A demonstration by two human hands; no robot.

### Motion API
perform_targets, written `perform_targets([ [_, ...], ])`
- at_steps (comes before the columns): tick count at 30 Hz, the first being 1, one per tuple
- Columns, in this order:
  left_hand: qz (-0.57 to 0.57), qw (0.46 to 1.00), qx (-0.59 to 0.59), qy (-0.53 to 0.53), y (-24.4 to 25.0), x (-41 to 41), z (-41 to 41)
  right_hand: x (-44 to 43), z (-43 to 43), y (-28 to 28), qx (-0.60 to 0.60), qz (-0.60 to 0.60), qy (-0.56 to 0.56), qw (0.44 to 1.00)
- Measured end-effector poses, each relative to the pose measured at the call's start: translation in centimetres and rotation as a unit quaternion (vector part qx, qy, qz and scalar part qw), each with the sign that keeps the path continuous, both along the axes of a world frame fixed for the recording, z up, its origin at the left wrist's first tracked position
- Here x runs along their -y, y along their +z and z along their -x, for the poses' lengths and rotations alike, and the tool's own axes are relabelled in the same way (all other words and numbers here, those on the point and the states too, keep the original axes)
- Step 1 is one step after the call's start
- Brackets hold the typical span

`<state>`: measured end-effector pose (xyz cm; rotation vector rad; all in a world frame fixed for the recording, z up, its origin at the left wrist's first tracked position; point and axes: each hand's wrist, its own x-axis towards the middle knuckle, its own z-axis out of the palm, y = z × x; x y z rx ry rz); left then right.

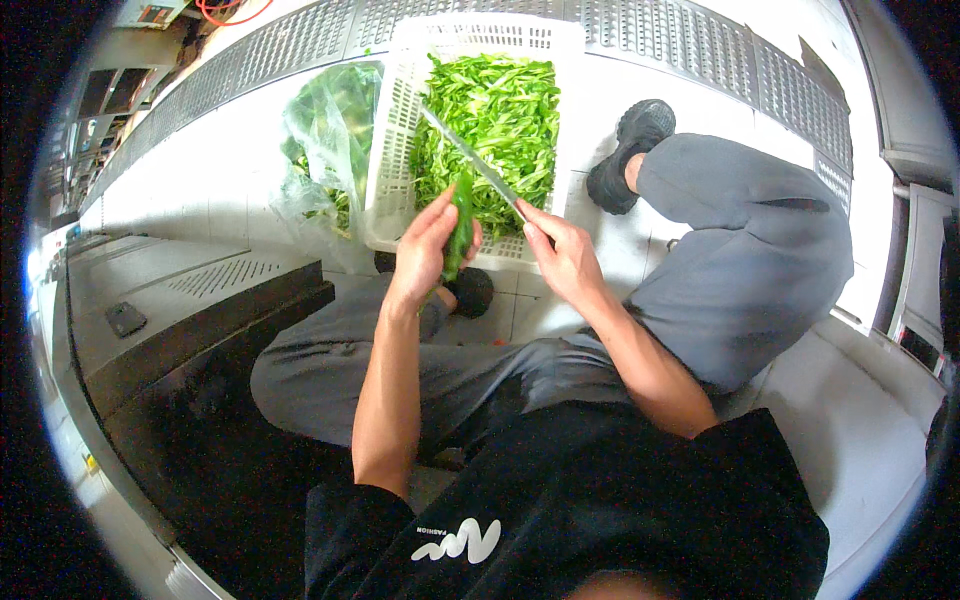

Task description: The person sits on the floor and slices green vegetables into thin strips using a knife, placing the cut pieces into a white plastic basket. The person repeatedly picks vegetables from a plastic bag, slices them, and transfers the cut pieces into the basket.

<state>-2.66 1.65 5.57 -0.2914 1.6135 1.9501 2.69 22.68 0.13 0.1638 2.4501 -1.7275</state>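
A long green pepper (459, 229) is gripped in my left hand (424, 251), its tip pointing away from me. My right hand (564, 251) holds a knife (472, 156) by the handle, which my fingers mostly cover. The blade slants up and left, just beyond the pepper's tip and apart from it. Beneath both hands stands a white plastic crate (390, 161) with slotted walls. Sliced green peppers (491, 112) lie heaped inside it, under the blade.
Left of the crate sits a clear plastic bag (330, 142) with green peppers in it. Perforated metal drain covers (660, 37) cross the tiled floor (225, 161) beyond. A dark phone-like object (126, 319) lies on a metal surface (180, 274) at left. My shoe (630, 154) is right of the crate.
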Motion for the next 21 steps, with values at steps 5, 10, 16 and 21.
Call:
perform_targets([
  [5, 0.052, 0.994, -0.012, 0.100, -1.7, -0.6, -0.9, 0.1, -0.2, -0.1, 0.004, 0.017, -0.009, 1.000],
  [10, 0.048, 0.960, -0.010, 0.275, -6.0, 2.0, 1.2, 1.5, -1.3, 0.5, -0.026, 0.002, 0.062, 0.998],
  [16, 0.061, 0.934, 0.003, 0.353, -7.0, 4.7, 3.1, 1.3, -2.6, 0.8, -0.005, 0.003, 0.103, 0.995],
  [21, 0.015, 0.937, 0.015, 0.348, -5.8, 3.7, 3.0, 0.7, -2.8, 0.6, 0.002, 0.005, 0.097, 0.995],
])
